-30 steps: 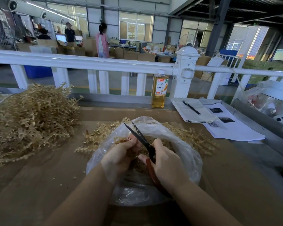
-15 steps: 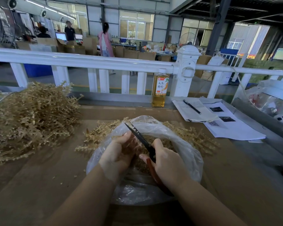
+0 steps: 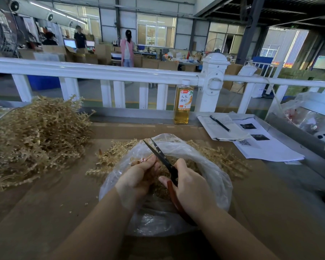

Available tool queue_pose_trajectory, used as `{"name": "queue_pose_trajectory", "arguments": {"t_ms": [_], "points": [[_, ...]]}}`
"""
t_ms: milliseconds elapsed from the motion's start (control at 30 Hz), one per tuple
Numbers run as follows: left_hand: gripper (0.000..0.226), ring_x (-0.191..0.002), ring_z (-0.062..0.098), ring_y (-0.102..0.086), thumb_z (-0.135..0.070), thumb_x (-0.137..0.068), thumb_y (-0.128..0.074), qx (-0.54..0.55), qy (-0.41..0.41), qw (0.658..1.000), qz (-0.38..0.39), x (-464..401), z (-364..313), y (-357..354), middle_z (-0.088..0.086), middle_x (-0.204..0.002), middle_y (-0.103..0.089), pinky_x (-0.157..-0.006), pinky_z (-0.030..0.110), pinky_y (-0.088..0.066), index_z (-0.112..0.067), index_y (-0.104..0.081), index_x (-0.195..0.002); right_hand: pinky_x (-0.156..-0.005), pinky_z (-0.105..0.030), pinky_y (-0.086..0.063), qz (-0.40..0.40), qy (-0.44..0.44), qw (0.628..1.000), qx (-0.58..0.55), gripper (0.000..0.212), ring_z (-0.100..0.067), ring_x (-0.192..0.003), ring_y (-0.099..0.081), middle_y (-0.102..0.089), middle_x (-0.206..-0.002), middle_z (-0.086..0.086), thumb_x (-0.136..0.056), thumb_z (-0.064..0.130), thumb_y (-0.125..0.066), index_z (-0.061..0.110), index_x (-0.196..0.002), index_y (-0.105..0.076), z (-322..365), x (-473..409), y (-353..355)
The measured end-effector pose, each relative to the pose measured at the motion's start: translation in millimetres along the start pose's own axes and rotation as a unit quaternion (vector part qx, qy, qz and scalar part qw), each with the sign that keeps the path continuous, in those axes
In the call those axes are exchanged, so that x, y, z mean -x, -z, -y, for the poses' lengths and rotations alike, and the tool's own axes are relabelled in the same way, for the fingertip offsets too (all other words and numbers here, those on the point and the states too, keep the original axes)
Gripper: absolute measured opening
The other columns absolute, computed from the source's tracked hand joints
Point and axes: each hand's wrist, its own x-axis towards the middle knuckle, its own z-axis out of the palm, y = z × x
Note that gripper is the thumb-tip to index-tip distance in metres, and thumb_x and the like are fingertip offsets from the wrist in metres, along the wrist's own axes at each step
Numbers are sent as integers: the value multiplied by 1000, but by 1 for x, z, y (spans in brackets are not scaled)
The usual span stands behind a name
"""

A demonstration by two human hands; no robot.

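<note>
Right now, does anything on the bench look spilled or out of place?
Only minor: a few golden crumbs lie loose on the cardboard left of the plastic bag, outside it. The bottle stands upright, and the pen rests on the notebook. Nothing looks damaged.

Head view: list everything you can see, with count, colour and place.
scissors: one, black blades, red handle, in right grip
sprig: one, tan, pinched in left grip
bag: one, clear, table centre
big pile: one, tan sprigs, table left
small pile: one, tan sprigs, behind bag
bottle: one, amber, by railing
notebook: one, white, table right
pen: one, black, on notebook
papers: few, white, beside notebook
table: one, brown
railing: one, white, behind table
people: two, standing, far back
left grip: one, over bag
right grip: one, over bag
</note>
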Motion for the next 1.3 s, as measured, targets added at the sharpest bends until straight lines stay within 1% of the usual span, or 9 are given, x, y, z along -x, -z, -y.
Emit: {"name": "queue_pose_trajectory", "arguments": {"t_ms": [100,267,467,567,700,867,1100,1200,1300], "points": [[13,-69,13,-66,-2,-87,-59,8,4,1000,-8,1,-1,0,7,-78,-72,-72,24,-56,-3,-69,-79,-62,-20,-42,8,2,1000,10,32,-13,-79,-62,-62,-87,4,-93,56,-44,28,-97,-30,0,0,0],[13,-51,9,-65,-1,-87,-58,3,8,1000,-11,2,-1,-1,4,-63,-69,-49,20,-55,-5,-66,-78,-59,-17,-39,16,0,1000,15,31,-11,-76,-62,-60,-84,6,-93,56,-42,28,-97,-29,0,-2,1],[12,-74,14,-61,0,-89,-56,3,3,1000,-3,2,-1,0,8,-86,-66,-88,30,-50,-4,-67,-85,-56,-13,-34,8,-5,1000,-29,30,-1,-64,-48,-47,-70,16,-90,55,-50,29,-90,-34,0,-1,4],[13,-71,13,-59,1,-90,-54,7,1,1000,-6,2,-1,-1,7,-84,-65,-78,28,-51,-3,-66,-86,-55,-14,-33,9,-10,999,-44,30,1,-61,-47,-46,-67,16,-90,53,-53,30,-87,-33,1,-1,5],[11,-72,15,-57,0,-90,-53,-3,9,1000,9,4,0,0,7,-79,-62,-82,30,-49,-2,-64,-90,-56,-14,-33,9,-17,998,-56,30,-5,-67,-52,-49,-69,14,-90,53,-53,30,-89,-36,1,-2,6],[13,-49,10,-58,0,-89,-55,-15,11,1000,17,4,-1,2,3,-54,-59,-56,19,-55,-3,-61,-78,-57,-15,-35,15,-18,998,-55,30,-5,-67,-53,-50,-71,14,-91,54,-51,28,-90,-36,1,-3,6],[8,-49,11,-60,0,-87,-58,-18,10,1000,8,2,0,3,5,-57,-61,-54,22,-57,-3,-61,-80,-58,-22,-44,7,-18,999,-50,31,-9,-63,-57,-53,-68,11,-91,54,-52,26,-90,-37,0,-2,4],[9,-57,14,-58,0,-90,-53,-25,-11,999,28,3,0,2,6,-64,-60,-57,26,-56,-4,-61,-92,-54,-20,-37,6,-21,998,-53,32,-5,-59,-52,-49,-64,12,-90,54,-53,28,-87,-35,-2,-2,3],[26,-72,21,-56,-5,-84,-55,39,-29,997,57,4,-2,3,8,-80,-61,-83,31,-52,-5,-61,-109,-52,-16,-32,9,-10,1000,-27,32,-3,-57,-48,-46,-62,13,-90,55,-52,29,-88,-34,-3,-1,3]]}}
